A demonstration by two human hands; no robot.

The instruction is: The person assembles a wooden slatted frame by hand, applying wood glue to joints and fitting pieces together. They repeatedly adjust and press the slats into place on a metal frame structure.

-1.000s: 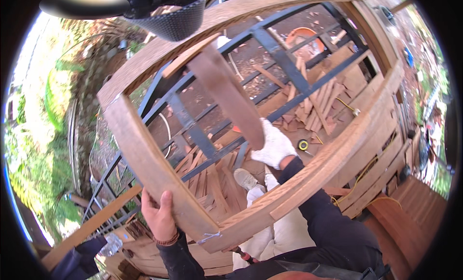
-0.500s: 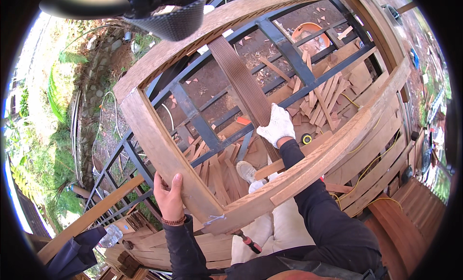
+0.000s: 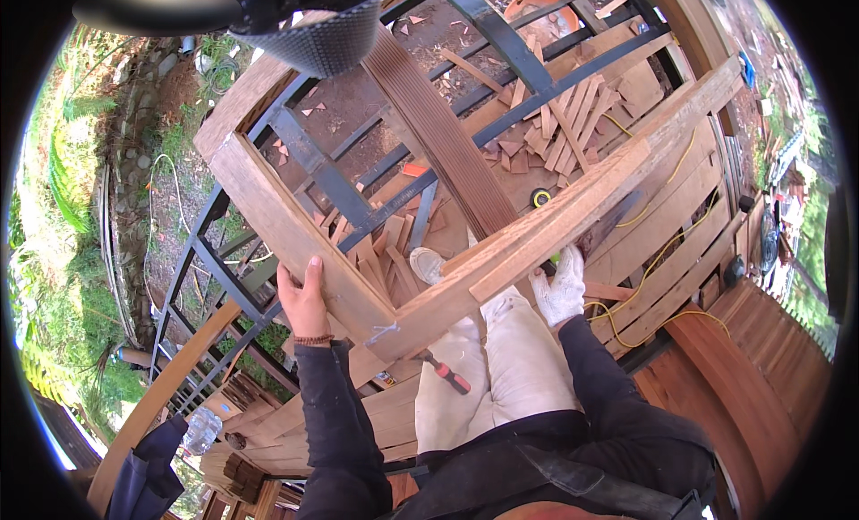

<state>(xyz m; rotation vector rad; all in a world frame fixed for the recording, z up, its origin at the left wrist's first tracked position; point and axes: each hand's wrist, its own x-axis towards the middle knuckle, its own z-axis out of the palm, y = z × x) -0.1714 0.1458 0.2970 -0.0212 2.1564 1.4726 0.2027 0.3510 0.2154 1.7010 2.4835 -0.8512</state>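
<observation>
Wooden frame, large and rectangular, held tilted across the centre of view, corner joint lowest at about 6 o'clock from centre.
Left hand, bare, at 8 o'clock from centre, grasping the frame's left rail from below, fingers wrapped on the underside, thumb against the face.
Right hand, in a white glove, at 4 o'clock from centre, closed under the long lower rail, fingers hidden behind the wood.
Grooved plank running from 12 o'clock down toward centre, seen through the frame opening.
Dark metal railing beyond the frame, bars crossing from 9 o'clock to 1 o'clock.
Offcuts of wood scattered on the ground at 1 o'clock.
Orange-handled tool just below the corner joint, against pale trousers.
Yellow cord looping over the deck boards at 3 o'clock.
Plastic bottle at 7 o'clock, well apart from both hands.
</observation>
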